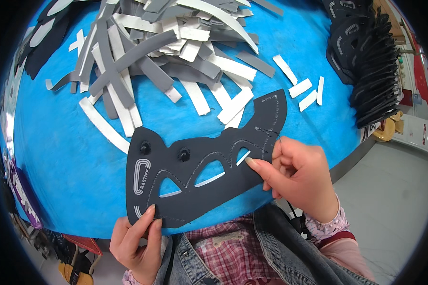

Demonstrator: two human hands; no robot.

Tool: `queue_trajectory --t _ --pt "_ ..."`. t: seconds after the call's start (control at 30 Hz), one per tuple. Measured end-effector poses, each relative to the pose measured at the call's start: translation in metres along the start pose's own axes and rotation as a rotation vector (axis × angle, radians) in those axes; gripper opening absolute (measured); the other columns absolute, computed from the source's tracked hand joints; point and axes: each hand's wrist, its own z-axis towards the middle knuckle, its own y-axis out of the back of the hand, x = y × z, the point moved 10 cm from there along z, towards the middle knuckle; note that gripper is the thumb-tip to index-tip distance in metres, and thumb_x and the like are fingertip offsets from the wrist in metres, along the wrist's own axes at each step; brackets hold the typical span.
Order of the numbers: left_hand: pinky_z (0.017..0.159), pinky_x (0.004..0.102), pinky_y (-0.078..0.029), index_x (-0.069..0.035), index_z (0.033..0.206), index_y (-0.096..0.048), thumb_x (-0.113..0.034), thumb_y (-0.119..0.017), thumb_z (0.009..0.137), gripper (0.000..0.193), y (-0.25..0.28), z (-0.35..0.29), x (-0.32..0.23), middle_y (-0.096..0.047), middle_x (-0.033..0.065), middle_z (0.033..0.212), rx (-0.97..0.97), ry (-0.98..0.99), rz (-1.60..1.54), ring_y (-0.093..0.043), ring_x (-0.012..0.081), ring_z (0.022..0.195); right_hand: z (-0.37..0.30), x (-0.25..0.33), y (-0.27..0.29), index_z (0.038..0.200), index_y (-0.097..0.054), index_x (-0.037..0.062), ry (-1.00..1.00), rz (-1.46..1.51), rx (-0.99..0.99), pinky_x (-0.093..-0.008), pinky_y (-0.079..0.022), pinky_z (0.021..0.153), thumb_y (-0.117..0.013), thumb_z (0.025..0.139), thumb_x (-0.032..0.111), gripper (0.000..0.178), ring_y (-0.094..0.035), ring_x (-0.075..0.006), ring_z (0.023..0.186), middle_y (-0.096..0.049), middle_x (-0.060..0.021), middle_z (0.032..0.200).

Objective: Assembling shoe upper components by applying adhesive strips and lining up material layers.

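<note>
Both hands hold up a flat black stitched panel [199, 199] over the near edge of the blue table. It has a zigzag seam, three roughly triangular openings, two round black studs at its upper left and a curved arm rising at the right. White edging shows along the bottoms of the openings. My left hand [140, 244] pinches the lower left corner between thumb and fingers. With my right hand [302, 175] I grip the right side, thumb in front beside the rightmost opening and fingers mostly hidden behind.
Beyond the panel lies a loose heap of white and grey strips [190, 71] on the blue tabletop [299, 123]. Several short white pieces [299, 88] lie right of it. Black panels [373, 71] are stacked at the far right edge; more black pieces [50, 40] lie far left.
</note>
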Motion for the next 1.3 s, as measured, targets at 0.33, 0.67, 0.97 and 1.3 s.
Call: queue_trajectory --t 0.33,0.67,0.97,1.3 --pt "0.046 0.0199 -0.034 -0.005 0.100 -0.070 0.006 -0.073 0.067 0.036 -0.002 0.005 -0.002 -0.059 0.0050 0.072 0.039 -0.013 -0.057 -0.047 0.0069 0.054 -0.062 0.060 -0.054 0.108 -0.061 -0.0037 1.025 -0.554 0.064 -0.0330 -0.051 0.084 -0.066 0.081 0.027 0.041 -0.054 -0.0282 0.106 -0.054 -0.0124 0.115" --pt "0.046 0.0207 -0.035 -0.003 0.106 -0.067 0.005 -0.072 0.070 0.038 0.000 0.006 -0.006 -0.056 0.0033 0.067 0.049 -0.059 -0.043 -0.046 0.0084 0.052 -0.057 0.051 -0.072 0.120 -0.059 0.0084 0.857 -0.643 -0.061 -0.0318 -0.046 0.089 -0.052 0.088 0.050 0.053 -0.041 -0.0218 0.115 -0.043 -0.0068 0.123" --pt "0.106 0.0413 -0.030 0.003 0.131 -0.042 -0.046 -0.057 0.083 0.070 -0.060 -0.018 -0.064 -0.045 0.0173 0.135 0.311 -0.504 0.282 -0.039 0.0293 0.129 -0.061 0.053 -0.068 0.128 -0.050 0.0020 0.866 -0.600 -0.093 -0.0354 -0.044 0.096 -0.069 0.074 0.035 0.066 -0.041 -0.0237 0.120 -0.043 -0.0099 0.127" --pt "0.107 0.0419 -0.029 0.004 0.132 -0.040 -0.044 -0.064 0.077 0.077 -0.046 -0.027 -0.042 -0.042 0.0178 0.138 0.252 -0.530 0.417 -0.038 0.0301 0.130 -0.067 0.050 -0.054 0.129 -0.050 0.0084 0.755 -0.644 -0.169 -0.0405 -0.040 0.099 -0.069 0.074 0.038 0.066 -0.044 -0.0277 0.117 -0.044 -0.0128 0.125"
